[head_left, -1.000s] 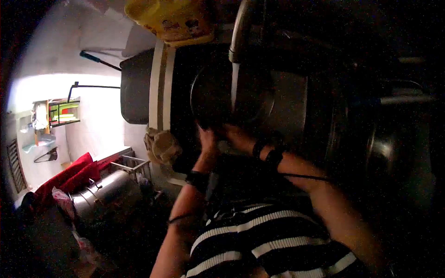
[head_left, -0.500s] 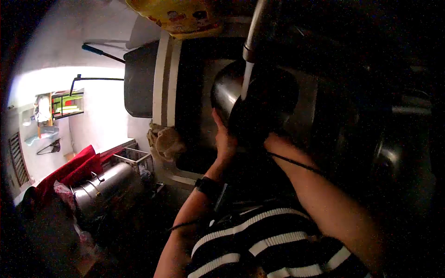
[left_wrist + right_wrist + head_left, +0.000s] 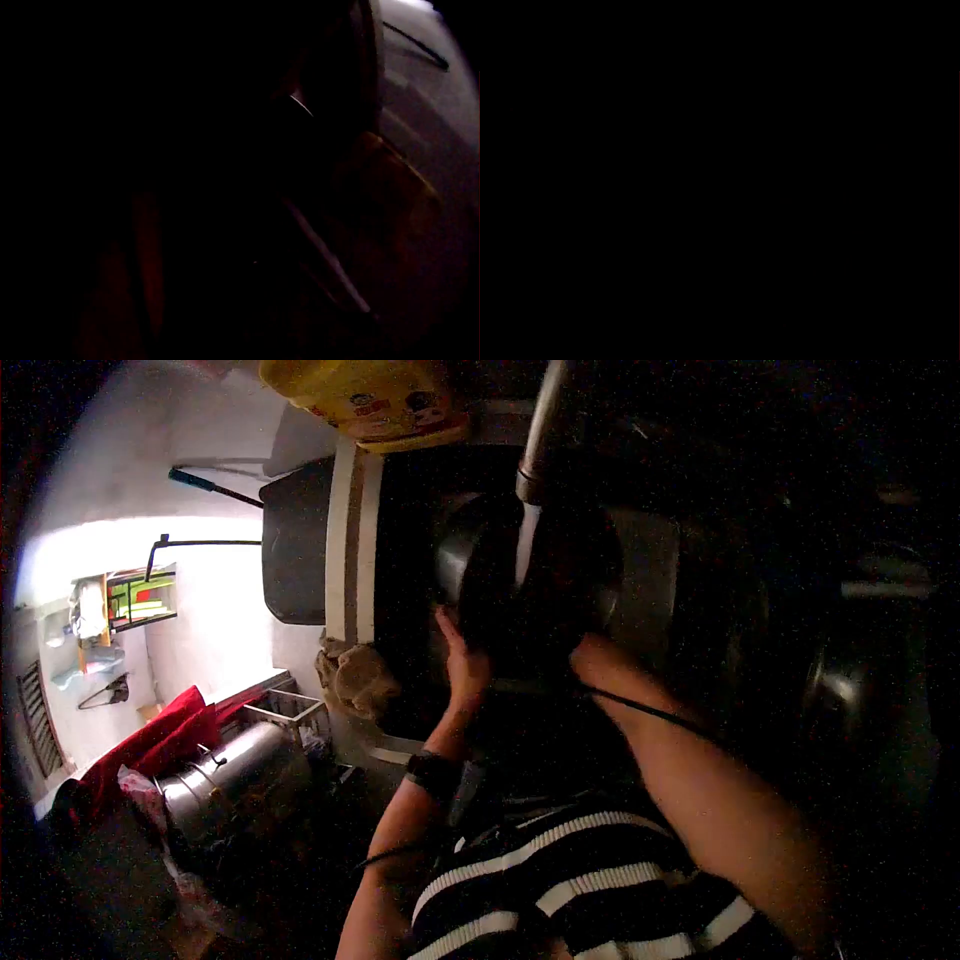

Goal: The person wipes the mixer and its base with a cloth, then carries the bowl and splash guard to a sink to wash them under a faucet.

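Pot (image 3: 456, 555) under running tap (image 3: 535, 460), left hand (image 3: 466, 672) near left, right hand (image 3: 597, 658) near right; fingers too dark to tell

Deep shadow at the head view's centre hides the right hand's grip (image 3: 594, 659) and the metal bowl's (image 3: 455, 560) inside. The top edge cuts off the faucet (image 3: 534, 468) and yellow package (image 3: 365, 405). The right wrist view is wholly black, the left's mostly.

Vessel (image 3: 452, 560) — glossy, probably metal; rag (image 3: 362, 682) — rough cloth.
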`<state>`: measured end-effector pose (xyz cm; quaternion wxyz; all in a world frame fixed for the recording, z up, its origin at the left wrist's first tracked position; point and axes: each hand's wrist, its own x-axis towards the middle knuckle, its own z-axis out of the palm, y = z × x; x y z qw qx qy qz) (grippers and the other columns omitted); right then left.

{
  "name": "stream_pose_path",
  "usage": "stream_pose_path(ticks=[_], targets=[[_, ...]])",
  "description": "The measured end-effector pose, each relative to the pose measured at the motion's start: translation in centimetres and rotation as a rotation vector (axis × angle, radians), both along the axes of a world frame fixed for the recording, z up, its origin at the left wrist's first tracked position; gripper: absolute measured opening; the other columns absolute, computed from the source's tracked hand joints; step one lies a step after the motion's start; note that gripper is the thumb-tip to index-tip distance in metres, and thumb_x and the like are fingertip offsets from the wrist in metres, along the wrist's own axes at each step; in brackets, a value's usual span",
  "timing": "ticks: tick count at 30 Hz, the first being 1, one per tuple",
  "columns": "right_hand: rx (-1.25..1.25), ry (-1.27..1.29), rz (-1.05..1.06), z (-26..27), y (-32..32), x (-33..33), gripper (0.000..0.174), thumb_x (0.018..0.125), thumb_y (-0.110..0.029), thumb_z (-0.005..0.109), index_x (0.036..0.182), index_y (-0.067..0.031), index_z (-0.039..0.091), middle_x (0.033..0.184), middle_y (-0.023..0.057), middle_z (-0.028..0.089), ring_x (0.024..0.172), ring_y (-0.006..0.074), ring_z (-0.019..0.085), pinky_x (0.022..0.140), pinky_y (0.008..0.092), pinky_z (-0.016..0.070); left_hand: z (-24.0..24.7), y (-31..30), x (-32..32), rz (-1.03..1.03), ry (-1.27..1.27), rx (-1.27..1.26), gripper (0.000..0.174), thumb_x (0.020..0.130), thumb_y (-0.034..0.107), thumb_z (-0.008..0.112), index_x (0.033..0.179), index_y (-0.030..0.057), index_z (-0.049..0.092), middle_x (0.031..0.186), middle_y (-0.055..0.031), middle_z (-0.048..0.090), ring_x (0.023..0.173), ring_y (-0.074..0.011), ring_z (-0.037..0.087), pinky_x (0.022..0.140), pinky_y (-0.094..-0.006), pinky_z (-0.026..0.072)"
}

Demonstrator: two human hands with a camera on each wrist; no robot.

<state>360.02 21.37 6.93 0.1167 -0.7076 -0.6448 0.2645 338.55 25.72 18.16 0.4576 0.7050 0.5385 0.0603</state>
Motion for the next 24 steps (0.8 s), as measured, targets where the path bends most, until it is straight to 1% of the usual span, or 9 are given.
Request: stream_pose_path(ticks=[2, 6, 9, 14, 16, 17, 19, 21, 24], targets=[[0.053, 0.159, -0.044, -0.3, -1.6, -5.2, 0.039, 0.076, -0.011, 0.053, 0.115, -0.0052, 0.053, 0.122, 0.0158, 0.048, 0.109, 0.0346, 0.045, 0.098, 0.0437, 0.0331, -1.4, -1.2, -0.3, -0.003, -0.034, 0.213, 0.085, 0.076, -0.005, 0.045, 0.139, 0.0069, -0.011, 0.143, -0.0229, 0.019, 0.112, -0.0370, 0.047, 0.090, -0.0391, 0.0391], [0.151, 0.415, 0.068, 1.8, -2.3, -9.7, 0.040, 0.076, -0.011, 0.053, 0.116, -0.0053, 0.053, 0.122, 0.0158, 0.048, 0.110, 0.0349, 0.044, 0.098, 0.0441, 0.0322, -4.6, 2.3, -2.3, 0.099, -0.215, -0.050, 0.084, 0.077, -0.002, 0.047, 0.139, 0.0066, -0.008, 0.137, -0.0229, 0.028, 0.112, -0.0362, 0.047, 0.091, -0.0392, 0.0386], [0.082, 0.267, 0.286, 3.4, -3.8, -4.7, 0.040, 0.076, -0.010, 0.053, 0.116, -0.0053, 0.053, 0.122, 0.0159, 0.048, 0.111, 0.0352, 0.044, 0.099, 0.0445, 0.0316, -7.4, 8.0, -3.1, 0.009, -0.230, -0.123, 0.080, 0.080, 0.004, 0.049, 0.140, 0.0075, -0.004, 0.130, -0.0225, 0.040, 0.109, -0.0338, 0.049, 0.092, -0.0386, 0.0390], [-0.043, -0.237, 0.404, 6.8, -3.8, 4.2, 0.041, 0.076, -0.010, 0.053, 0.117, -0.0054, 0.053, 0.123, 0.0160, 0.048, 0.112, 0.0355, 0.043, 0.100, 0.0450, 0.0305, 4.8, 10.6, 1.6, -0.053, 0.191, -0.199, 0.075, 0.083, 0.015, 0.054, 0.140, 0.0066, 0.007, 0.133, -0.0230, 0.036, 0.119, -0.0321, 0.040, 0.097, -0.0369, 0.0340], [-0.096, -0.250, 0.442, 9.5, -3.6, 1.9, 0.041, 0.076, -0.010, 0.053, 0.117, -0.0054, 0.052, 0.123, 0.0160, 0.047, 0.112, 0.0357, 0.043, 0.100, 0.0452, 0.0301, -7.6, 8.2, -2.7, -0.061, -0.213, 0.238, 0.078, 0.083, 0.022, 0.055, 0.141, 0.0089, 0.006, 0.136, -0.0217, 0.032, 0.120, -0.0325, 0.039, 0.096, -0.0389, 0.0349], [-0.131, -0.178, 0.445, 9.3, -3.5, 0.0, 0.041, 0.076, -0.009, 0.053, 0.117, -0.0054, 0.052, 0.123, 0.0160, 0.047, 0.112, 0.0358, 0.043, 0.100, 0.0453, 0.0299, -13.6, 4.5, -3.9, -0.002, -0.237, 0.170, 0.078, 0.083, 0.025, 0.055, 0.141, 0.0096, 0.005, 0.137, -0.0205, 0.031, 0.121, -0.0323, 0.038, 0.096, -0.0391, 0.0349], [0.028, 0.186, 0.264, 4.7, -3.8, -6.2, 0.042, 0.075, -0.009, 0.054, 0.117, -0.0056, 0.052, 0.123, 0.0160, 0.048, 0.113, 0.0357, 0.042, 0.101, 0.0459, 0.0292, -16.1, 1.0, -3.3, 0.224, -0.370, -0.070, 0.078, 0.083, 0.026, 0.053, 0.142, 0.0106, 0.003, 0.137, -0.0191, 0.030, 0.121, -0.0313, 0.037, 0.096, -0.0393, 0.0354], [0.174, 0.462, 0.137, 3.1, -4.2, -8.1, 0.043, 0.075, -0.008, 0.054, 0.118, -0.0065, 0.052, 0.123, 0.0157, 0.048, 0.113, 0.0355, 0.042, 0.101, 0.0462, 0.0285, -9.9, 1.1, -2.3, 0.404, -0.541, -0.307, 0.076, 0.084, 0.021, 0.050, 0.142, 0.0114, 0.002, 0.135, -0.0178, 0.033, 0.114, -0.0283, 0.041, 0.090, -0.0376, 0.0384], [0.072, 0.351, 0.376, 4.2, -5.2, -5.3, 0.042, 0.076, -0.009, 0.053, 0.118, -0.0066, 0.052, 0.122, 0.0157, 0.048, 0.113, 0.0353, 0.042, 0.101, 0.0462, 0.0289, -0.1, 3.1, -1.4, 0.351, -0.526, -0.369, 0.073, 0.084, 0.010, 0.044, 0.142, 0.0125, 0.002, 0.128, -0.0150, 0.040, 0.093, -0.0226, 0.051, 0.075, -0.0336, 0.0447]])
